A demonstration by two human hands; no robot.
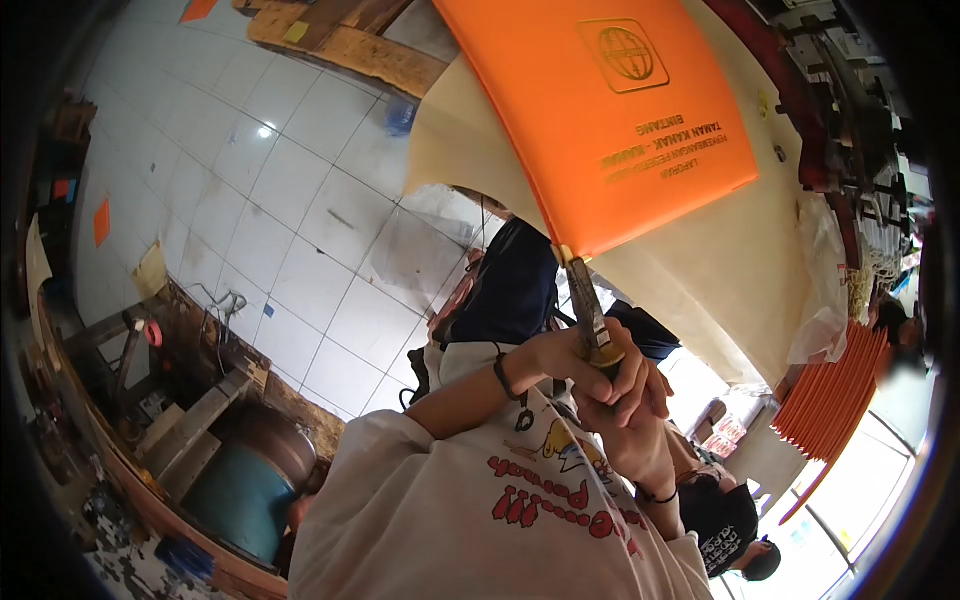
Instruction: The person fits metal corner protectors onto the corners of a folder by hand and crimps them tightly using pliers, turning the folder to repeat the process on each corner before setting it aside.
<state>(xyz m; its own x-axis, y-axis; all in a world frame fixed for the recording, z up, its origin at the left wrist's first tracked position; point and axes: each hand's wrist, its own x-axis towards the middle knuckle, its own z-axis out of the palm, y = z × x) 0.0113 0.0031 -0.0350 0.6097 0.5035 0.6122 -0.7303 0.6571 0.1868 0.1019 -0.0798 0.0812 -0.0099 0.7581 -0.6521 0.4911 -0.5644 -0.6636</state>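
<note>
An orange folder [640, 130] with gold lettering and a globe emblem lies on a pale sheet [720, 270]. The tip of a narrow dark hand tool [585, 300] meets the folder's near corner. My left hand [560, 362], a black band at its wrist, is closed around the tool's lower end. Pressed up beside it, my right hand [635, 440] is also closed, its fingers overlapping the left; what lies inside them is hidden. Both hands are in front of my light printed shirt.
At the right hangs a stack of orange folders [835, 390] near a clear plastic bag [822, 285]. A person in a dark shirt [725, 520] is at the lower right. Wooden framing [350, 50] and a blue-green drum [240, 500] stand at left, around the tiled floor [290, 190].
</note>
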